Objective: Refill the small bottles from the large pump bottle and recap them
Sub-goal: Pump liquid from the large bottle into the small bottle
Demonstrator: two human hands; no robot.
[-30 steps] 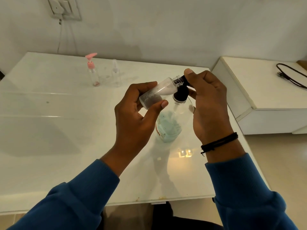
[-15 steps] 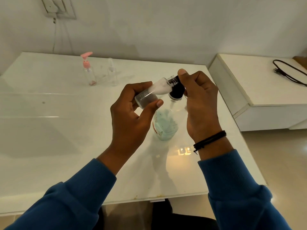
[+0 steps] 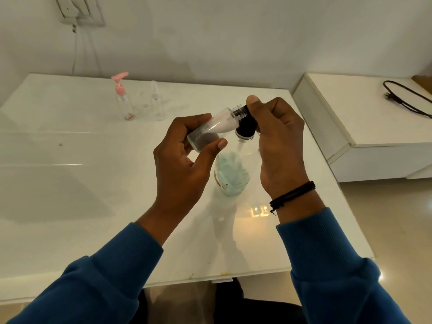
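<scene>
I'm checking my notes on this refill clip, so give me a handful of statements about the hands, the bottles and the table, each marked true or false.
1. The left hand grips a small clear bottle tilted with its neck toward the right hand. True.
2. That small bottle has its cap screwed on. False: its threaded neck is bare.
3. The pink-pump bottle stands upright at the far side of the white table. True.
4. The right hand rests flat on the table. False: its fingers curl at the black pump top of the large bottle.
5. A black cable lies on the side cabinet. True.
</scene>
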